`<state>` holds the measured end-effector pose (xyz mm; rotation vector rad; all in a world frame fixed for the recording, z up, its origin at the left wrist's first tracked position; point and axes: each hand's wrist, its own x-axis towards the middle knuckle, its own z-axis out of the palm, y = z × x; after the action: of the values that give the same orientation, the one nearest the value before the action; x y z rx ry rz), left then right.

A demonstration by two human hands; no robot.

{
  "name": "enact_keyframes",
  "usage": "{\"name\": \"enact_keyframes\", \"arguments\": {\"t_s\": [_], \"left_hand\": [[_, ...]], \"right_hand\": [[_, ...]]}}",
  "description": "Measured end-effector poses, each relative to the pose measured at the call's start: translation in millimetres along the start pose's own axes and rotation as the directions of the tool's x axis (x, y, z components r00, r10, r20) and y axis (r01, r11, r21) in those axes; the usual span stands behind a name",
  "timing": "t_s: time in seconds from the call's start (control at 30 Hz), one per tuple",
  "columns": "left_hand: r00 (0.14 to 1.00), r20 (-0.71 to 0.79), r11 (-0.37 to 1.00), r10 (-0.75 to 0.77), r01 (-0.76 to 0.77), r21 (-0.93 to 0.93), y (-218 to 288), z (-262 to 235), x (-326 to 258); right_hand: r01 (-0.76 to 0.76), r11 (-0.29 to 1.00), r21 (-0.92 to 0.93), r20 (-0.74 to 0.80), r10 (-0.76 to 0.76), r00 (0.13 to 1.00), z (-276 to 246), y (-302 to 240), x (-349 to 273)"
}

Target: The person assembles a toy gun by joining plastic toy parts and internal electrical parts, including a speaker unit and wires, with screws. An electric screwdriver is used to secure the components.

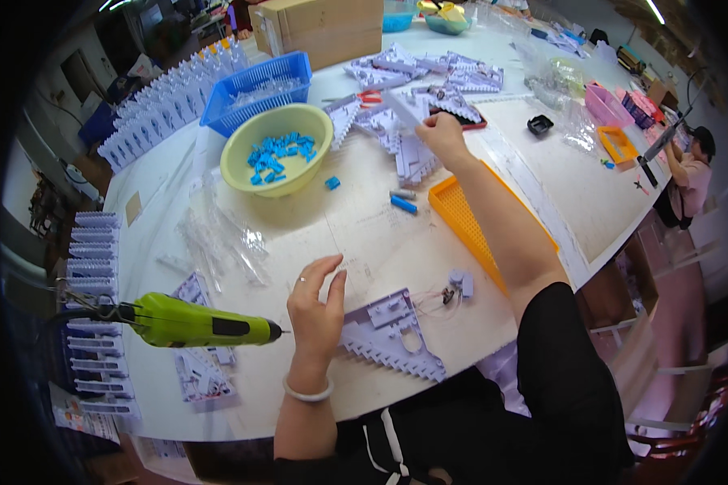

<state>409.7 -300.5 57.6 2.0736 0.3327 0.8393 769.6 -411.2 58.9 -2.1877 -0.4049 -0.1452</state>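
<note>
My right hand (445,139) reaches to the far side of the table and pinches a flat lavender plastic part (404,110) above a pile of similar parts (380,125). Nearer to me, my left hand (315,303) is raised with thumb and fingers apart, holding nothing. Beside it lies a triangular lavender plastic housing half (388,333) with a stepped edge. A small lavender block with thin wires (461,283) rests to the right of that housing. Left of my left hand hangs a green electric screwdriver (194,321), its tip pointing toward the hand.
A yellow bowl (319,129) holds small blue parts; a blue basket (299,69) stands behind it. An orange tray (469,218) lies under my right forearm. Clear plastic bags (218,242) and a blue cylinder (404,204) lie on the table. Another person (692,170) sits far right.
</note>
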Motion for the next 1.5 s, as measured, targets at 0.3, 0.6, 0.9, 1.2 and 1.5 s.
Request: {"name": "enact_keyframes", "arguments": {"t_s": [0.3,0.6,0.9,1.2,1.5], "left_hand": [[0.977,0.119,0.746,-0.177,0.212,-0.632,29.0,37.9,10.4],[0.965,0.261,0.987,-0.026,0.066,-0.147,15.0,11.1,9.0],[0.946,0.314,0.989,-0.086,0.044,0.14,-17.8,-15.8,-29.4],[0.925,0.376,0.975,0.05,-0.127,0.182,-3.9,-4.0,-29.2],[0.937,0.344,0.922,0.07,-0.192,0.337,7.3,-3.4,-24.1]], "right_hand": [[-0.098,0.659,0.746,0.34,-0.251,0.906,-32.8,-52.8,-217.0],[0.308,0.845,0.436,0.153,-0.407,0.901,-81.7,-15.1,-248.7],[0.438,0.897,-0.055,0.241,-0.414,0.878,-103.7,1.8,-274.2],[0.464,0.882,-0.076,0.367,-0.408,0.836,-101.1,12.3,-272.6],[0.418,0.907,-0.052,0.361,-0.373,0.855,-99.2,9.8,-267.1]]}}
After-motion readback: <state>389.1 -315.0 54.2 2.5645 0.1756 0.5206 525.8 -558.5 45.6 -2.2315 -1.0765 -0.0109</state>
